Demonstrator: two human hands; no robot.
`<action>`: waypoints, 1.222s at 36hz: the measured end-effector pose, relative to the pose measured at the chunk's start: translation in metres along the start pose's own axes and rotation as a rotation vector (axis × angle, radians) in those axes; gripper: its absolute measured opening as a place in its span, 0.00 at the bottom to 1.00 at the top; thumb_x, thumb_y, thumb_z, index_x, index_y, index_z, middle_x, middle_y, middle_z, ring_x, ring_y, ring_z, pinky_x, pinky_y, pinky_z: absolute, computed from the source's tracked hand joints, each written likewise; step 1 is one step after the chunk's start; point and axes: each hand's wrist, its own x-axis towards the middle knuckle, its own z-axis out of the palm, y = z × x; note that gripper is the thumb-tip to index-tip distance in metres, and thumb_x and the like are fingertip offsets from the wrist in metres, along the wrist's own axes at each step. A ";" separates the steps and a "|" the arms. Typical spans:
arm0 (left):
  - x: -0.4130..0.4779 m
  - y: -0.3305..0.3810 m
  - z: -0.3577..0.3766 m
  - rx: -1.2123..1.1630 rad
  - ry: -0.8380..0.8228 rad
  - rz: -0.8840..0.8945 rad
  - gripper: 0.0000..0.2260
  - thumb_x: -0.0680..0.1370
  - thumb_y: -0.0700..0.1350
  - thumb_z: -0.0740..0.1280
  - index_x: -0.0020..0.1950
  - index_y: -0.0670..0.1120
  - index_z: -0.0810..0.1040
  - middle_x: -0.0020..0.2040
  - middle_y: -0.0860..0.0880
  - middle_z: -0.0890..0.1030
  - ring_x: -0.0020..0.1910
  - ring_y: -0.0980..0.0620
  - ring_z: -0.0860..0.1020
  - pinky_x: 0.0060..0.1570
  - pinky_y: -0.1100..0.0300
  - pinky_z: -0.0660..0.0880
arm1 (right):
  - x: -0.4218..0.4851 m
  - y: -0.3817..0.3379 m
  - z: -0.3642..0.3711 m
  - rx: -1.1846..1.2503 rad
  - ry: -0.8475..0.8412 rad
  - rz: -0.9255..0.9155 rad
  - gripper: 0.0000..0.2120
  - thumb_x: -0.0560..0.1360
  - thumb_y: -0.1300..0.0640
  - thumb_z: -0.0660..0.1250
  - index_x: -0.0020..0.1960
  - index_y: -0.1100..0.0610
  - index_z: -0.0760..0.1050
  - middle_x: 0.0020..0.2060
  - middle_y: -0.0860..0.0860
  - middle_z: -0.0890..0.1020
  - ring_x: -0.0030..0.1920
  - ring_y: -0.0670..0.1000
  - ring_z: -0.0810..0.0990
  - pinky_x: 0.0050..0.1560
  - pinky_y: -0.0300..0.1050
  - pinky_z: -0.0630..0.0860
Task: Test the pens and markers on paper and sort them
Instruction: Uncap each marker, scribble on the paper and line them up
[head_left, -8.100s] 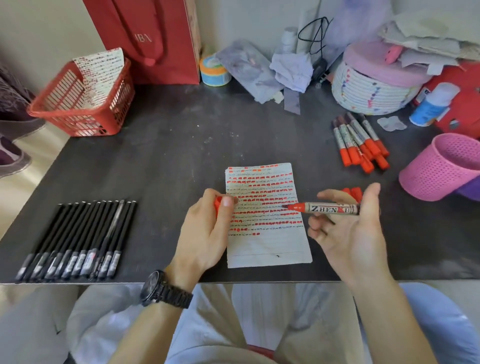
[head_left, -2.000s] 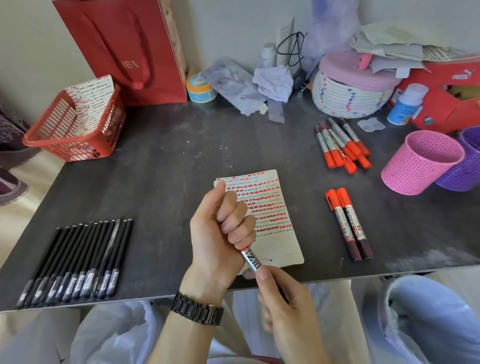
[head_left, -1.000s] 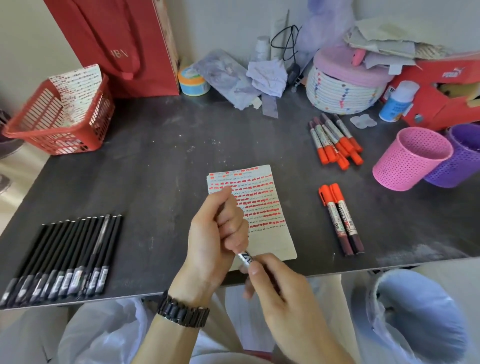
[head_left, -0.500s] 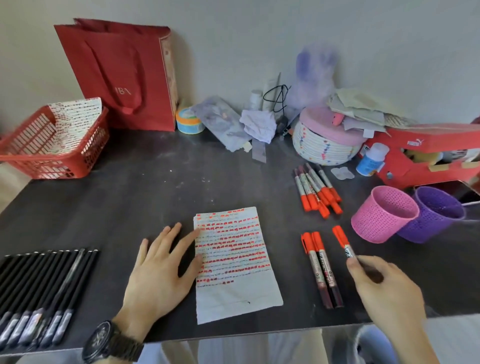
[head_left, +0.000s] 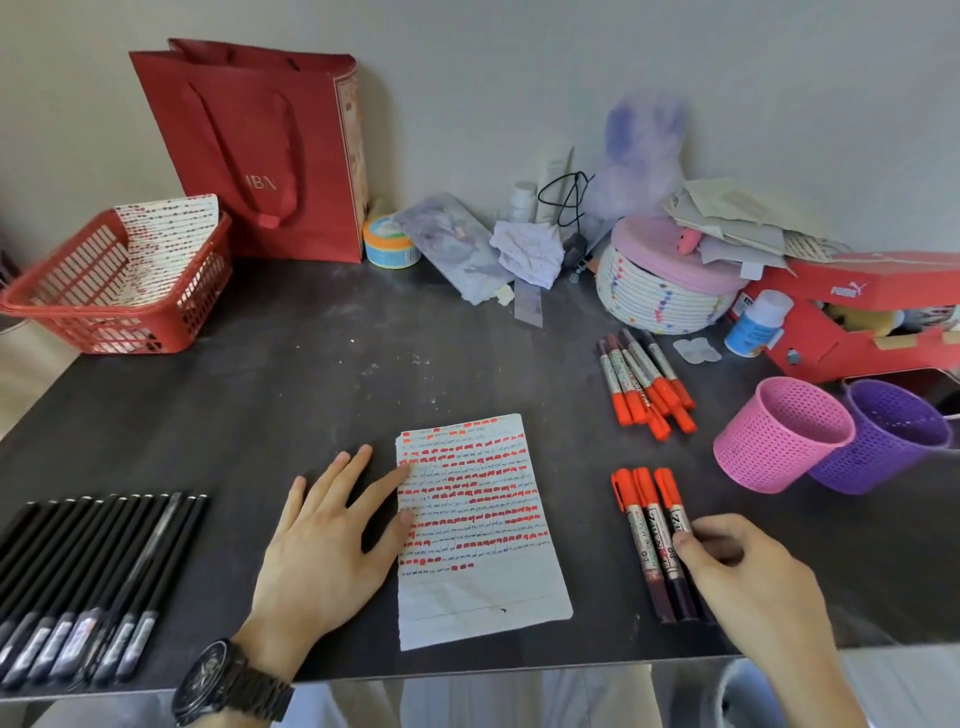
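Note:
A lined paper (head_left: 483, 587) covered in rows of orange test strokes lies at the middle of the dark table (head_left: 291, 395). My left hand (head_left: 322, 545) rests flat beside it, fingertips touching its left edge. To the right, my right hand (head_left: 743, 566) pinches the barrel of a capped orange marker (head_left: 670, 499), which lies against two more orange markers (head_left: 636, 519) on the table. Several other orange markers (head_left: 644, 379) sit in a group farther back. A row of black pens (head_left: 88, 582) lies at the near left.
A pink mesh cup (head_left: 779, 436) and a purple one (head_left: 893, 436) lie tipped at the right. A red basket (head_left: 104, 291) with marked paper stands far left, and a red bag (head_left: 270, 150) stands behind it. A woven basket (head_left: 665, 296) and a red shoe box (head_left: 857, 322) crowd the back right.
The marker was capped with both hands near the table's front edge. My right hand carried it right and set it beside the two markers. My left hand went flat beside the paper.

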 end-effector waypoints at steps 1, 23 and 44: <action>0.000 0.000 0.000 0.002 0.001 -0.001 0.28 0.78 0.72 0.41 0.78 0.70 0.56 0.82 0.59 0.52 0.79 0.60 0.44 0.78 0.52 0.40 | 0.000 0.000 0.000 0.001 0.002 -0.003 0.03 0.75 0.47 0.72 0.44 0.43 0.78 0.39 0.38 0.82 0.44 0.51 0.78 0.46 0.46 0.69; 0.000 0.002 -0.002 -0.027 -0.005 -0.007 0.27 0.78 0.72 0.43 0.77 0.72 0.53 0.81 0.60 0.48 0.77 0.62 0.38 0.76 0.52 0.36 | 0.003 -0.005 -0.001 -0.105 0.043 -0.077 0.05 0.77 0.45 0.68 0.51 0.44 0.79 0.42 0.43 0.83 0.40 0.48 0.75 0.45 0.46 0.68; 0.001 0.002 -0.002 -0.059 0.009 0.003 0.24 0.81 0.68 0.45 0.78 0.71 0.51 0.82 0.58 0.49 0.81 0.57 0.43 0.75 0.52 0.33 | 0.144 -0.107 0.035 -0.508 0.100 -0.246 0.21 0.77 0.45 0.64 0.61 0.60 0.73 0.60 0.62 0.79 0.59 0.67 0.78 0.54 0.58 0.75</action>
